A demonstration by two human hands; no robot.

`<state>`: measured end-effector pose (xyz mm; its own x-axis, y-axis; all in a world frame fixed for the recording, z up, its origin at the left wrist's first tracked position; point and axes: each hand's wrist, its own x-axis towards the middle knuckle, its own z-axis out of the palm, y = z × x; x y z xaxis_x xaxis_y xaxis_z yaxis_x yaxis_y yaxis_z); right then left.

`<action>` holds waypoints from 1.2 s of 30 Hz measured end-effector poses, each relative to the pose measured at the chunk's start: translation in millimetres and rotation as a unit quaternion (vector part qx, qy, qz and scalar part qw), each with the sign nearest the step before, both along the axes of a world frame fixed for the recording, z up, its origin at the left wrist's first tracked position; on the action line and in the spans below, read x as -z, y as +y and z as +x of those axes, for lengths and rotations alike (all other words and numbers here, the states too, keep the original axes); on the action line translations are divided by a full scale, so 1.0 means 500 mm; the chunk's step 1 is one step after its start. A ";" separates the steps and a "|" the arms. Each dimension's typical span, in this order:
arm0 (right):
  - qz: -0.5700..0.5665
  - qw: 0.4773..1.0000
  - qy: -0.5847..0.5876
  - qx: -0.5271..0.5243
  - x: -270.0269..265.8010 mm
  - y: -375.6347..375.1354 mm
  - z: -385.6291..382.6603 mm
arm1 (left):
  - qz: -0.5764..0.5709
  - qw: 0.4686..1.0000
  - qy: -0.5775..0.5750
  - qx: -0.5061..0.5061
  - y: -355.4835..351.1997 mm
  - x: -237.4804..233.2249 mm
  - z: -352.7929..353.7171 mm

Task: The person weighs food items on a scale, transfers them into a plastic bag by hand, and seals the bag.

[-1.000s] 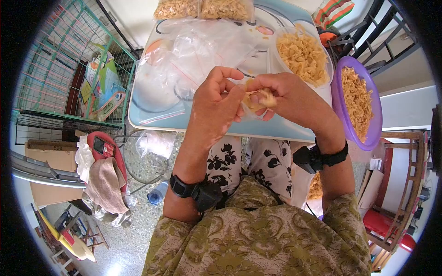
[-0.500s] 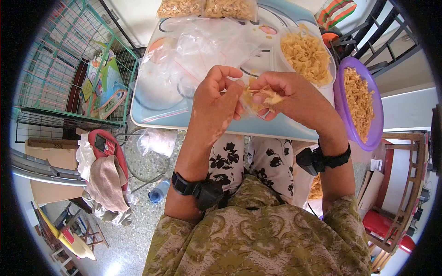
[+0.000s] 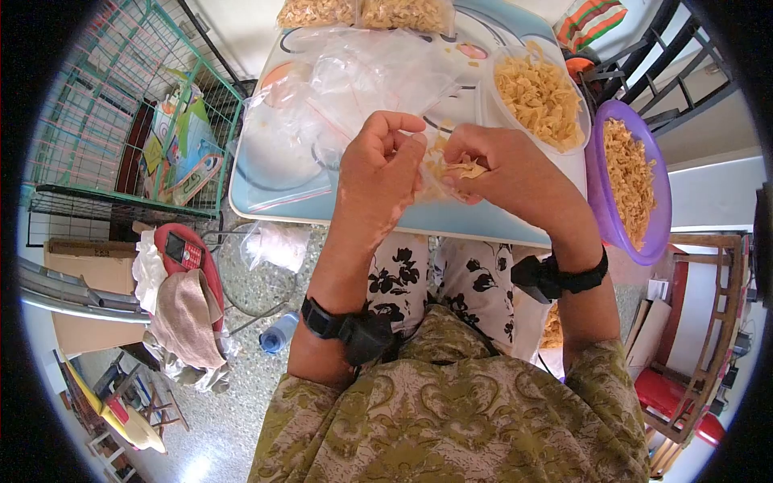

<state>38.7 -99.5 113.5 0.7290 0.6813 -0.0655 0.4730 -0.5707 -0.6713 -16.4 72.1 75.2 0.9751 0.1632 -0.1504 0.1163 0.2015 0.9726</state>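
Thumb and fingers of my left hand [image 3: 380, 165] are closed on the edge of a clear plastic bag [image 3: 429, 179], above the table's near edge. Pale yellow dried pieces show inside the bag. My right hand [image 3: 503, 165] pinches a few dried pieces [image 3: 467, 169] at the bag's right side. Beyond my right hand stands a clear round tub [image 3: 538, 92] full of the same pieces. Flat empty plastic bags [image 3: 346, 88] lie in a loose pile beyond my left hand.
Two filled bags [image 3: 407, 14] lie at the table's [image 3: 523, 232] far edge. Right of the table is a purple basin [image 3: 662, 189] of dried pieces. A green wire cage [image 3: 88, 105] stands left, above a red stool [image 3: 211, 266] with a phone and cloth.
My right hand has moved slightly left, closer to the bag, and fewer pieces show between its fingers. My left hand has barely moved.
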 end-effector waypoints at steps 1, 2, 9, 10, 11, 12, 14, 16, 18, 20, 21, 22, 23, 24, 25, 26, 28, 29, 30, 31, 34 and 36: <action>0.005 0.999 0.039 0.027 -0.004 -0.003 0.000 | -0.019 1.000 -0.002 -0.011 0.002 0.004 0.000; 0.011 0.995 0.078 0.055 -0.007 -0.004 0.001 | -0.019 1.000 -0.002 -0.011 0.003 0.006 0.000; 0.072 0.990 0.077 0.091 -0.014 0.005 -0.009 | -0.021 1.000 -0.015 0.005 0.005 0.003 -0.002; 0.074 0.991 0.088 0.075 -0.016 0.006 -0.008 | -0.020 1.000 -0.018 0.009 0.006 0.002 -0.003; 0.077 0.990 0.100 0.058 -0.017 0.007 -0.007 | -0.020 1.000 -0.018 0.009 0.006 0.002 -0.003; 0.077 0.990 0.100 0.058 -0.016 0.008 -0.006 | -0.012 1.000 -0.015 0.014 0.006 0.002 -0.003; 0.075 0.991 0.096 0.046 -0.011 0.010 -0.002 | -0.003 1.000 -0.013 0.020 0.005 0.002 -0.003; 0.086 0.993 0.072 0.046 0.002 0.012 0.004 | -0.030 0.999 -0.016 0.021 0.004 0.003 -0.003; 0.096 0.993 0.049 0.043 0.005 0.015 0.004 | -0.023 0.999 -0.018 0.013 0.006 0.006 -0.002; 0.086 0.994 0.060 0.041 -0.002 0.019 -0.001 | -0.016 1.000 -0.020 0.007 0.007 0.007 -0.002; 0.086 0.994 0.060 0.043 -0.004 0.022 -0.001 | -0.022 0.999 -0.021 0.010 0.007 0.005 -0.003; 0.044 0.999 0.017 0.017 -0.007 0.025 0.000 | -0.029 0.999 -0.023 0.013 0.005 0.004 -0.003; 0.003 1.000 -0.026 -0.008 -0.008 0.027 0.002 | -0.030 0.999 -0.023 0.014 0.003 0.005 -0.003; 0.002 1.000 -0.026 -0.008 -0.002 0.027 0.006 | -0.042 0.998 -0.030 0.029 0.001 0.005 -0.003; -0.019 0.999 -0.046 -0.016 0.011 0.027 0.010 | -0.055 0.997 -0.035 0.043 0.000 0.005 -0.004; -0.040 0.997 -0.065 -0.025 0.017 0.028 0.012 | -0.054 0.997 -0.035 0.042 0.000 0.007 -0.004; -0.018 0.999 -0.040 -0.009 0.003 0.023 0.005 | -0.046 0.998 -0.021 0.027 0.003 0.010 -0.003; 0.004 1.000 -0.014 0.009 -0.002 0.019 0.001 | -0.046 0.998 -0.020 0.026 0.006 0.009 -0.003; 0.004 1.000 -0.014 0.009 0.000 0.015 -0.002 | -0.038 0.999 -0.007 0.008 0.011 0.008 -0.003; 0.047 0.998 -0.009 0.033 0.003 0.013 -0.005 | -0.031 0.999 0.006 -0.011 0.015 0.006 -0.002; 0.099 0.993 0.014 0.062 0.006 0.007 -0.013 | -0.044 0.999 -0.008 -0.017 0.022 0.011 -0.001; 0.107 0.992 0.032 0.066 0.002 0.010 -0.019 | -0.030 0.999 -0.009 -0.011 0.020 0.012 0.000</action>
<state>29.4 -94.7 112.8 0.8116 0.5838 0.0219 0.3565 -0.4653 -0.8102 -16.5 81.9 69.3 0.9740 0.1755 -0.1433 0.0942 0.2613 0.9606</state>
